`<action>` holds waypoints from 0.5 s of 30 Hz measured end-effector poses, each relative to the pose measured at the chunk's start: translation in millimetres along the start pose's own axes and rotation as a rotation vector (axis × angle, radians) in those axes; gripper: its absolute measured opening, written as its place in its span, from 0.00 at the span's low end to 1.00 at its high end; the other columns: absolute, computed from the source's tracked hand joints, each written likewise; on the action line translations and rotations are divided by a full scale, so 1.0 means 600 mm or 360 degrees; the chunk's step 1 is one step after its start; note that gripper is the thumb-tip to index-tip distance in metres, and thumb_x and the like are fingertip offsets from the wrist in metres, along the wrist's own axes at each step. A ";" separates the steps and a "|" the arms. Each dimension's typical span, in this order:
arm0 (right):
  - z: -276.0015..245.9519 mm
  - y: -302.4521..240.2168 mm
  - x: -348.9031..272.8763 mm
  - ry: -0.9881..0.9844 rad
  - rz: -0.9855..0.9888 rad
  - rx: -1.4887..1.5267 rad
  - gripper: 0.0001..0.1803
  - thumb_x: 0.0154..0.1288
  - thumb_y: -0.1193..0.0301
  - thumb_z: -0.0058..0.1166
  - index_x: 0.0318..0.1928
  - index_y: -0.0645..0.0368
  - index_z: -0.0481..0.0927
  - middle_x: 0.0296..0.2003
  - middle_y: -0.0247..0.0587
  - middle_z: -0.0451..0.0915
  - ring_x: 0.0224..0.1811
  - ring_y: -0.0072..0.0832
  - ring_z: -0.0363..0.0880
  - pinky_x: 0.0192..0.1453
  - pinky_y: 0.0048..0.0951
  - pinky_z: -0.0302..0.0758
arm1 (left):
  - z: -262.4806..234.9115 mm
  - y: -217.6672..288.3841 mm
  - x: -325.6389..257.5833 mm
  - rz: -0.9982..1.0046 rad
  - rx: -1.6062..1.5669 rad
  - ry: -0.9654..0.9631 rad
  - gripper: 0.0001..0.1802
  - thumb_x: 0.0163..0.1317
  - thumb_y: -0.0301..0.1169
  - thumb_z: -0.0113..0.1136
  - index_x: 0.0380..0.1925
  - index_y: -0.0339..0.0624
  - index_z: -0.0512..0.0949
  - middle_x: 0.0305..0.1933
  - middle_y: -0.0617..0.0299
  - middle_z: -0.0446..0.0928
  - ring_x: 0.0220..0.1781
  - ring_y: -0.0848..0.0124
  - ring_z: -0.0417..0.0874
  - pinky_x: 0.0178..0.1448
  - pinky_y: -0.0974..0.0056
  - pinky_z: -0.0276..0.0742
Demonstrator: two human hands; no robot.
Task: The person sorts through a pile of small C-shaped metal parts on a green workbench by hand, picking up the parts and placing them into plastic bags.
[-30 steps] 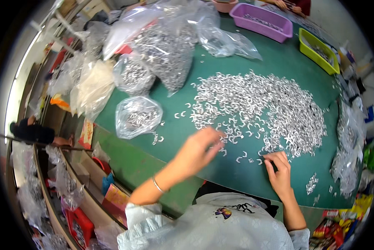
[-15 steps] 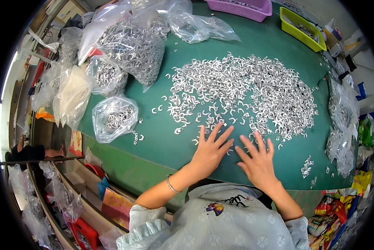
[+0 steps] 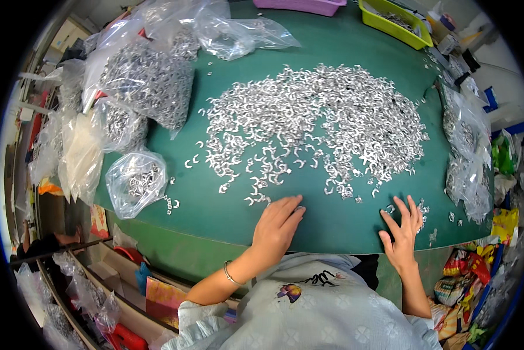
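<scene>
A broad pile of small silver crescent-shaped metal pieces (image 3: 355,116) spreads over the green tabletop (image 3: 227,216). At its near edge, my left hand (image 3: 277,224) lies low over the table, fingers loosely extended and angled right; a few loose pieces sit beside its knuckles. Nothing shows in its grasp, though the underside of its fingers is hidden. Farther right, my right hand (image 3: 403,230) is open with fingers spread, its fingertips close to a loose piece (image 3: 389,208) and beside a small separate cluster of metal bits (image 3: 423,213).
Large clear bags of metal pieces (image 3: 148,81) stand at the left, with a smaller open bag (image 3: 135,185) nearer me. More filled bags (image 3: 467,151) line the right edge. A purple tray (image 3: 302,6) and a yellow-green tray (image 3: 396,26) sit at the back.
My right hand has moved right, away from the left hand, toward the small cluster. My left hand's fingers have drawn together and turned right. The whole view has shifted somewhat.
</scene>
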State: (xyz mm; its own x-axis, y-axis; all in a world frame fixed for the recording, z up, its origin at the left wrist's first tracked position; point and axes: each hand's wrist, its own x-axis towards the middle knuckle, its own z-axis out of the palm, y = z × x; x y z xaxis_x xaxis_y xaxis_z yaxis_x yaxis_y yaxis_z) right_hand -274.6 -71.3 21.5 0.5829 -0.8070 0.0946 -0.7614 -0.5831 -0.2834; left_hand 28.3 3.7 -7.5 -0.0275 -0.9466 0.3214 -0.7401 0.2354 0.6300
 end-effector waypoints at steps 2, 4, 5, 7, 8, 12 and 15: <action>-0.004 -0.008 0.009 0.0104 0.0067 0.0087 0.24 0.62 0.57 0.55 0.54 0.56 0.80 0.64 0.50 0.67 0.71 0.55 0.55 0.70 0.56 0.48 | 0.014 0.008 0.010 0.0066 -0.0084 -0.0096 0.17 0.54 0.19 0.62 0.45 0.33 0.79 0.60 0.51 0.75 0.61 0.51 0.75 0.64 0.50 0.70; 0.004 -0.034 0.025 0.0024 0.0018 0.0038 0.27 0.60 0.57 0.57 0.58 0.55 0.78 0.66 0.49 0.63 0.72 0.54 0.52 0.70 0.59 0.46 | 0.026 0.022 0.032 0.0196 -0.0080 -0.0202 0.20 0.53 0.18 0.59 0.49 0.32 0.77 0.61 0.51 0.73 0.64 0.52 0.72 0.67 0.49 0.67; 0.012 -0.048 0.036 -0.0019 -0.0014 0.0024 0.28 0.60 0.58 0.58 0.59 0.55 0.76 0.67 0.49 0.61 0.72 0.54 0.51 0.70 0.60 0.46 | 0.025 0.033 0.055 0.0280 -0.0026 -0.0253 0.22 0.53 0.17 0.57 0.51 0.32 0.76 0.63 0.51 0.72 0.66 0.52 0.70 0.68 0.48 0.65; 0.025 -0.068 0.052 -0.0079 0.0056 0.0025 0.31 0.57 0.59 0.61 0.62 0.53 0.73 0.70 0.48 0.57 0.74 0.54 0.47 0.70 0.64 0.44 | 0.033 0.042 0.088 0.0395 0.0067 -0.0359 0.25 0.53 0.17 0.55 0.55 0.32 0.74 0.66 0.51 0.69 0.69 0.52 0.66 0.71 0.46 0.60; 0.029 -0.073 0.057 -0.0097 0.0081 0.0033 0.32 0.56 0.61 0.63 0.63 0.50 0.73 0.71 0.47 0.55 0.74 0.55 0.46 0.70 0.65 0.44 | 0.038 0.044 0.101 0.0427 0.0108 -0.0414 0.26 0.53 0.17 0.54 0.56 0.32 0.73 0.67 0.51 0.67 0.71 0.52 0.63 0.72 0.44 0.57; 0.018 -0.073 0.035 -0.0228 -0.0041 0.0159 0.32 0.55 0.60 0.64 0.62 0.46 0.74 0.70 0.48 0.57 0.74 0.56 0.46 0.70 0.65 0.43 | 0.050 0.041 0.111 0.0466 0.0259 -0.0615 0.27 0.53 0.17 0.53 0.57 0.33 0.74 0.70 0.52 0.63 0.74 0.52 0.58 0.74 0.39 0.51; 0.009 -0.045 -0.003 -0.0152 -0.0027 0.0209 0.32 0.55 0.58 0.64 0.62 0.46 0.74 0.70 0.47 0.58 0.74 0.55 0.46 0.70 0.65 0.42 | 0.041 0.034 0.108 0.0419 0.0329 -0.0623 0.25 0.54 0.18 0.54 0.55 0.34 0.74 0.69 0.51 0.65 0.74 0.51 0.59 0.74 0.38 0.51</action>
State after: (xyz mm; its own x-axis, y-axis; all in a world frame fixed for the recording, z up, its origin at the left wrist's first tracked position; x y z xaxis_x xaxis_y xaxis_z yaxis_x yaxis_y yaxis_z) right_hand -253.5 -53.7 24.1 0.6247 -0.7808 0.0110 -0.7109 -0.5745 -0.4057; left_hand -5.0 -58.4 8.5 -0.4513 -0.8819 0.1365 -0.7904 0.4661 0.3976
